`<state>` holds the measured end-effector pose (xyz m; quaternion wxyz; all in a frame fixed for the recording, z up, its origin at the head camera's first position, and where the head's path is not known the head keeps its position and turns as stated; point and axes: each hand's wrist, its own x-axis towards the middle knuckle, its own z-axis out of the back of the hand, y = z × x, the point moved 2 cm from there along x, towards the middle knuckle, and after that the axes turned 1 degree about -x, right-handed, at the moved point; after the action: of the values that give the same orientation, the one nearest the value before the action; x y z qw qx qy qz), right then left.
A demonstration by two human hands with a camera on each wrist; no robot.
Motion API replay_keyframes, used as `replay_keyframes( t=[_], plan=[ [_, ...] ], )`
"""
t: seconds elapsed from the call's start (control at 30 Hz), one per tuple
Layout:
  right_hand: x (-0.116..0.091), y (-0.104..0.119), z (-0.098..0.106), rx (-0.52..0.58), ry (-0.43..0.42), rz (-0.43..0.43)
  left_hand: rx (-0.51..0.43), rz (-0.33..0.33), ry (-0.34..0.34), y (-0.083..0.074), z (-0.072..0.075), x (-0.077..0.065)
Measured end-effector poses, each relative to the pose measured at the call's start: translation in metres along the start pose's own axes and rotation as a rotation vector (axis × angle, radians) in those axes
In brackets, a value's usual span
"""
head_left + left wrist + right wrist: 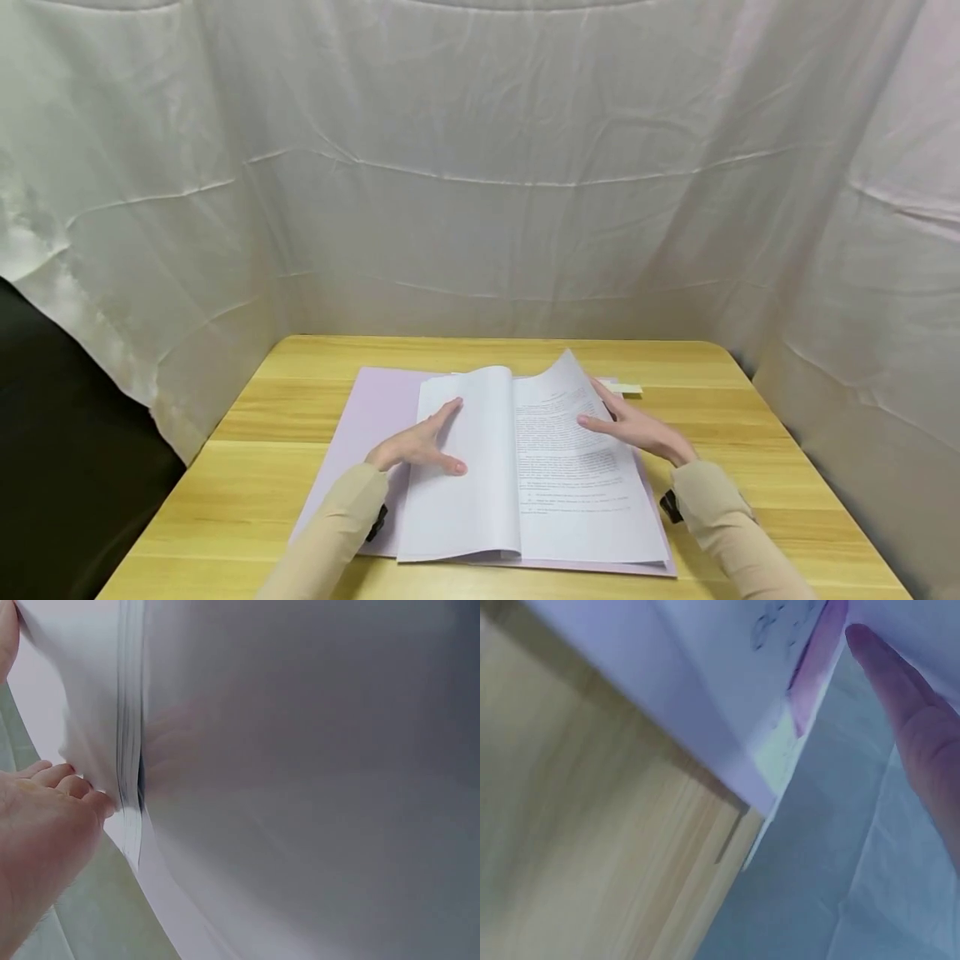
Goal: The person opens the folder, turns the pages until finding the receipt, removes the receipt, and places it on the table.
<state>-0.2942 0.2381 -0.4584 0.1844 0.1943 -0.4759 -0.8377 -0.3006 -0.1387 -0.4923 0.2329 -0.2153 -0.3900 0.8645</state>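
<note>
A stack of printed pages [570, 517] lies open on a lavender folder [390, 387], its turned-over blank side [487, 508] to the left. My left hand [420, 442] rests on that blank left side with thumb and index finger spread apart. At the right edge my right hand [637, 429] holds a printed page, thumb on its front and the other fingers behind it. The page's top right corner stands up off the stack. In the right wrist view a finger [900, 697] of the right hand touches the paper, and handwriting shows on a sheet beneath.
Pale yellow-green [626, 388] and pink [817, 667] tabs stick out at the stack's far right. The wooden table [247, 500] carries the folder near its front edge. Grey-white curtains [480, 208] hang behind and at both sides; black cloth [67, 450] is at the left.
</note>
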Motion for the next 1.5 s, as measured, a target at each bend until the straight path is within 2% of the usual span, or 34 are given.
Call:
replay_keyframes(
  t=[0.43,0.6,0.7,0.87,1.13,1.5],
  plan=[
    [-0.004,0.020,-0.013,0.034,0.097,0.079,-0.014,0.016,0.013,-0.012,0.002,-0.006],
    [-0.007,0.028,-0.017,0.031,0.130,0.057,-0.027,0.013,0.022,-0.017,0.002,-0.010],
    [-0.007,0.031,-0.021,0.036,0.163,0.053,-0.035,-0.007,0.025,-0.020,0.001,-0.011],
    [-0.005,0.035,-0.028,0.081,0.225,0.092,-0.078,-0.037,0.035,-0.026,0.000,-0.013],
    [-0.002,0.044,-0.039,0.100,0.291,0.153,-0.252,-0.105,0.077,-0.041,-0.002,-0.013],
    [-0.001,0.045,-0.051,0.127,0.318,0.194,-0.537,-0.194,0.100,-0.071,-0.011,-0.009]
  ],
)
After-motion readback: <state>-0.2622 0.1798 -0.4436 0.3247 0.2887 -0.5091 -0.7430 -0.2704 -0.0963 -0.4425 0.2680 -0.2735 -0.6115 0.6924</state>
